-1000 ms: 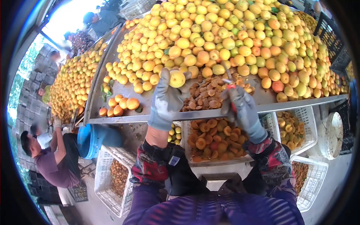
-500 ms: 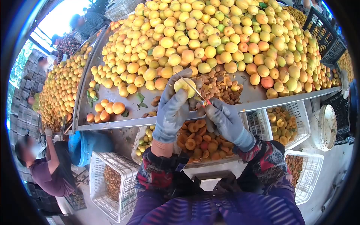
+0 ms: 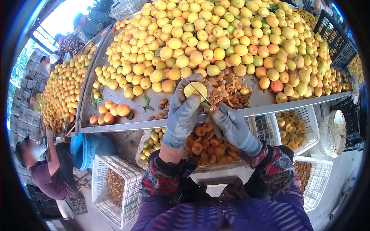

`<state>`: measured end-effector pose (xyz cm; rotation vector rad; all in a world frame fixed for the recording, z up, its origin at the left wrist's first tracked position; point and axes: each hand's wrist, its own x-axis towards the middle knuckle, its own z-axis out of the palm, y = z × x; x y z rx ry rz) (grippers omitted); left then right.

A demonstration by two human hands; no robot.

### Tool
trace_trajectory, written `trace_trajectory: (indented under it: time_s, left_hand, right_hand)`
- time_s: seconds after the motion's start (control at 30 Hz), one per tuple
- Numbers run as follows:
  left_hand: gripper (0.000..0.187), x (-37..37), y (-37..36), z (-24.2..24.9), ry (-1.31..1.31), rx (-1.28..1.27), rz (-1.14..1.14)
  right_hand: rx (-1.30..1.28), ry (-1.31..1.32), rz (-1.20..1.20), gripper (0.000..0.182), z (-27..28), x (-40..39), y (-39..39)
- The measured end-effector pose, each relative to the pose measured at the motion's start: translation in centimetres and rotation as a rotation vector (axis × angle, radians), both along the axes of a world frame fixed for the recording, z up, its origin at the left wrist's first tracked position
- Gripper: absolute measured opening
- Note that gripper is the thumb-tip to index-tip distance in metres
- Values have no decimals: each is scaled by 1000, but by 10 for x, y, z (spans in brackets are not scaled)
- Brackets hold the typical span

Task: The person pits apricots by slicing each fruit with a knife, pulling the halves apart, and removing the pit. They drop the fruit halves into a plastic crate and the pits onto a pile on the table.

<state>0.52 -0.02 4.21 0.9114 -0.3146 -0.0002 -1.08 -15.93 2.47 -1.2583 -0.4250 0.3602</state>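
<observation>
My left hand (image 3: 182,117), in a grey work glove, grips a yellow apricot (image 3: 195,91) above the table's front edge. In my gloved right hand (image 3: 231,127) is a small knife (image 3: 205,99) with a red handle, its thin blade lying across the apricot. Beneath my hands a crate of halved apricots (image 3: 208,144) shows orange cut faces. Just beyond them, a heap of pits and scraps (image 3: 231,90) lies on the metal table (image 3: 154,124).
A large pile of whole apricots (image 3: 216,38) covers the table. White crates (image 3: 115,188) and a blue bucket (image 3: 92,150) stand on the floor at left. At right are a white bucket (image 3: 334,131) and a black crate (image 3: 337,36). A co-worker (image 3: 50,169) sits at left.
The knife blade has shifted from the apricot's edge to lie across its face. My left hand and the apricot have moved slightly right and down in view.
</observation>
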Motion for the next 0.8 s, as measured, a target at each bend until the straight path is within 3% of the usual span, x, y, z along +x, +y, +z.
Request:
trace_trajectory:
  time_s: [0.33,0.5,0.57,0.7,0.8]
  left_hand:
    - [51,-4,4,-7,-22,92,83]
    - [51,0,1,0,-41,117,133]
    - [54,3,8,-6,-172,556,340]
    - [52,3,-4,-13,-83,353,328]
    - [49,-1,-10,-5,80,13,212]
  right_hand:
    - [-97,-204,-8,33,-19,8,5]
    - [-125,-98,-14,30,-9,8,4]
    - [-181,-64,-22,31,-4,6,2]
    - [-169,-182,-125,30,-10,3,7]
    - [-154,-254,-152,29,-19,4,11]
